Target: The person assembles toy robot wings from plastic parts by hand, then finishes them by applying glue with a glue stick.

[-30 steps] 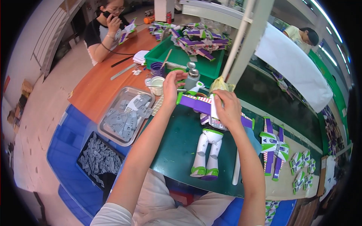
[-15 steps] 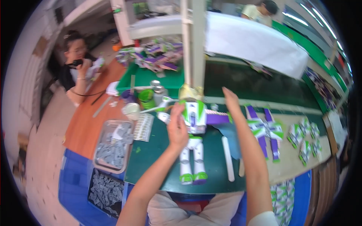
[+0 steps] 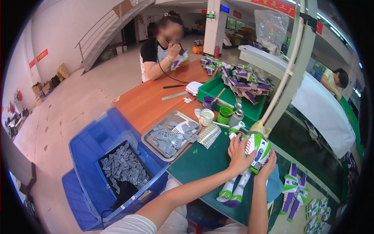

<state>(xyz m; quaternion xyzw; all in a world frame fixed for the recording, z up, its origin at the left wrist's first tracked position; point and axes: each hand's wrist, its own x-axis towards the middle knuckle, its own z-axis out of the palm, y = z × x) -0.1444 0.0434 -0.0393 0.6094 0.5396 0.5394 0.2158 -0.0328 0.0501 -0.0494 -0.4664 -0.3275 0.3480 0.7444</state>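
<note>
A white, green and purple toy spaceman (image 3: 258,147) lies on the dark green tabletop, its legs toward me and its head end away. My left hand (image 3: 238,155) grips the left side of its torso, thumb on the edge and fingers partly hidden. From the right, my right hand (image 3: 268,165) curls round the other side of the torso. Left of the figure's upper end is a white and green piece (image 3: 237,128). Farther left are a lime green cup (image 3: 224,116), a white cup (image 3: 206,117), a purple cup (image 3: 209,102) and a white ribbed sheet (image 3: 209,136).
A metal tray (image 3: 170,156) of grey parts sits left, above a blue bin (image 3: 93,134) holding a black box of grey parts. Behind stands a green crate (image 3: 210,89) piled with winged pieces. More winged pieces (image 3: 294,188) lie right. A post (image 3: 289,72) rises beyond; a co-worker (image 3: 159,54) sits across.
The view has swung left. My right hand, apart from the toy before, has come in onto its torso. The purple wing that stuck out right no longer shows there.
</note>
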